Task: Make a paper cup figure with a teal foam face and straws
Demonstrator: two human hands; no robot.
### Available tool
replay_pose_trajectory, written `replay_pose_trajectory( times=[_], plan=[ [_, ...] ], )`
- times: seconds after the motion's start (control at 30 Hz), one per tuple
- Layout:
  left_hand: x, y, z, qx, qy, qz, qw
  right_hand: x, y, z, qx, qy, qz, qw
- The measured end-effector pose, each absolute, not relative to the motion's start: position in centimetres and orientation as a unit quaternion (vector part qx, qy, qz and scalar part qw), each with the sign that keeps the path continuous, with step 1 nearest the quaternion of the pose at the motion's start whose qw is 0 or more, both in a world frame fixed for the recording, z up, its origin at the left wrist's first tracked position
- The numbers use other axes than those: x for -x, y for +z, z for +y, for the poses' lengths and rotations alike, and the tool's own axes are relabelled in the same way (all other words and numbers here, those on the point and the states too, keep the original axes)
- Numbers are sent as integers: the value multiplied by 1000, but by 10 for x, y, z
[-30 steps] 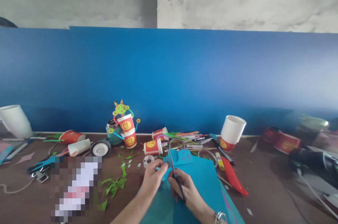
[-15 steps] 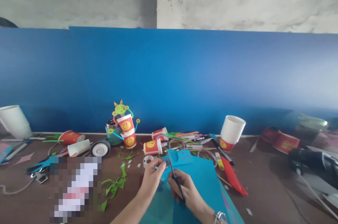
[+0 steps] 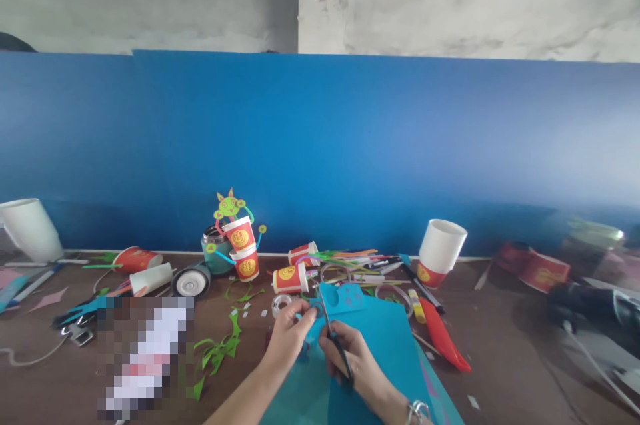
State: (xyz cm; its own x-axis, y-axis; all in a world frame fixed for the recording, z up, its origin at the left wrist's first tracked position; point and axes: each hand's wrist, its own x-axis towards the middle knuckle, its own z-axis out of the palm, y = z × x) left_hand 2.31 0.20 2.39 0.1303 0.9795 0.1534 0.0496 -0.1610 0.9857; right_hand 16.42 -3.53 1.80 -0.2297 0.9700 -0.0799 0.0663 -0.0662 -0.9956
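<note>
My right hand (image 3: 347,357) is wrapped round the dark handles of a pair of scissors (image 3: 326,318), whose blades point away from me. Pinched between thumb and fingers of my left hand (image 3: 293,326) is a small blue paper piece (image 3: 316,308), right beside the blades. Whether the blades touch it I cannot tell. Under both hands lie large blue paper sheets (image 3: 383,331). Just beyond the blades rests a blue cutout with a drawn face (image 3: 351,296). A roll of clear tape (image 3: 281,305) is close to my left hand.
Paper-cup figure (image 3: 243,248) stands before a green flask (image 3: 216,251). Lying cups (image 3: 290,277), markers, pipe cleaners and green scraps (image 3: 217,351) are scattered about. A white cup stack (image 3: 441,248), glue stick (image 3: 416,305) and red pouch (image 3: 444,338) are on the right. A blue partition (image 3: 330,145) closes the back.
Both hands stay nearly in place at the paper piece, with only slight shifts. The whole view has moved a few pixels; nothing has been let go.
</note>
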Motion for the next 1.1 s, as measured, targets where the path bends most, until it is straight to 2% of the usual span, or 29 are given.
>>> replay_pose_trajectory(
  times=[0.3, 0.53, 1.1],
  plan=[
    [-23, 26, 1, -584, 504, 444, 455, -163, 18, -34, 485, 556, -544, 399],
    [-22, 22, 1, -600, 483, 435, 466, -164, 11, -32, 445, 570, -552, 416],
    [-23, 29, -1, -580, 516, 423, 468, -165, 15, -32, 479, 549, -562, 391]
  ],
)
